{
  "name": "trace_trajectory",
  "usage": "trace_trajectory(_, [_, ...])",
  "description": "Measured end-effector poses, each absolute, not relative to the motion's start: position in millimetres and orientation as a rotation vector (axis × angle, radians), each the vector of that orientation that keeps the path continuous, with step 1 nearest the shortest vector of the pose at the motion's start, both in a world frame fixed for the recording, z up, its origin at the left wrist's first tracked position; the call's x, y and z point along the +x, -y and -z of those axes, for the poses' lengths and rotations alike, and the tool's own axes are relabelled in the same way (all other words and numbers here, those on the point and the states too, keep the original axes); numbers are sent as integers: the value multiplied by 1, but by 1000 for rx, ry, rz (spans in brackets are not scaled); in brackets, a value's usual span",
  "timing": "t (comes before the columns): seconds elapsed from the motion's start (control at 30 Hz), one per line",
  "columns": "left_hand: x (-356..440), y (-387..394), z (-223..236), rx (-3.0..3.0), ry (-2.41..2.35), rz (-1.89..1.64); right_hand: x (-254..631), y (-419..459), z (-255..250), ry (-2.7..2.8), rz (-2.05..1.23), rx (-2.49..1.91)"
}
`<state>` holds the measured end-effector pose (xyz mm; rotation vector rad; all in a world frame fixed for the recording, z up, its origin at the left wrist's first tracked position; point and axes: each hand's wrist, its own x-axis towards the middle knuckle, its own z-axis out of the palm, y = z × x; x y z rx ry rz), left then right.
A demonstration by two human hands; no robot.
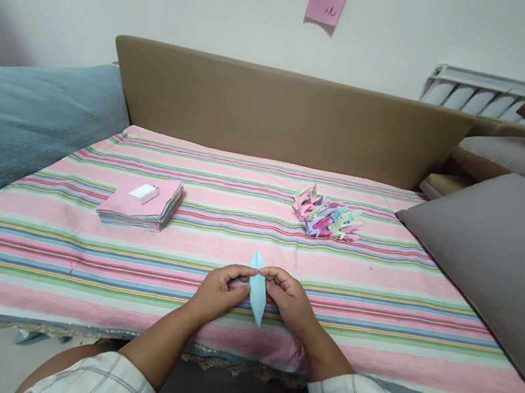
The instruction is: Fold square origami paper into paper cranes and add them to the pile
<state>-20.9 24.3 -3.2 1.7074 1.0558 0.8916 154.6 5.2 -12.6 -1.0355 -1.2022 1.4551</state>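
Observation:
A light blue piece of folded paper, long and pointed at both ends, is held upright lengthwise between my hands above the striped cloth. My left hand pinches its left edge with the fingers closed and the thumb below. On the opposite edge, my right hand grips it with bent fingers, and the fingertips of both hands nearly meet across its upper part. Part of the right thumb is hard to make out.
A stack of coloured paper sheets lies at left with a small white block-like object on top. Several folded paper cranes are heaped at right. Grey cushions border the right side, a blue armrest the left, and a brown backrest the back.

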Motion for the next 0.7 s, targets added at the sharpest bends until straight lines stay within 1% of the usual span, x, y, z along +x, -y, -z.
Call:
trace_trajectory(0.37, [-25,-27,4,1680,-1025,-832,158,-6,17,1237,-1435,-1022])
trace_trajectory(0.7, [-25,-27,9,1623,-990,-876,157,-5,12,1198,-1472,-1039])
